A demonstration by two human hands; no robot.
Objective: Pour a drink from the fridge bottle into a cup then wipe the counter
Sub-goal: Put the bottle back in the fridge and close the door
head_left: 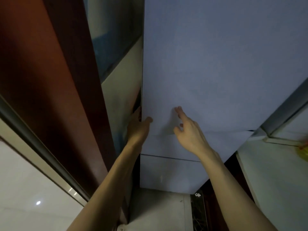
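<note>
Both hands are reaching up to the pale blue fridge door point(216, 72): I am seeing my left hand point(137, 125) curling its grip around the door's left edge, thumb on the front face. My right hand point(188, 129) is hovering open-fingered just before the door, holding nothing. Off right, the worktop point(273, 172) is showing, pale.

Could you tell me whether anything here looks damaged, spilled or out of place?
Nothing stands out. The fridge door looks clean and shut, the left hand grips its left edge, and the right hand hovers at its front.
</note>
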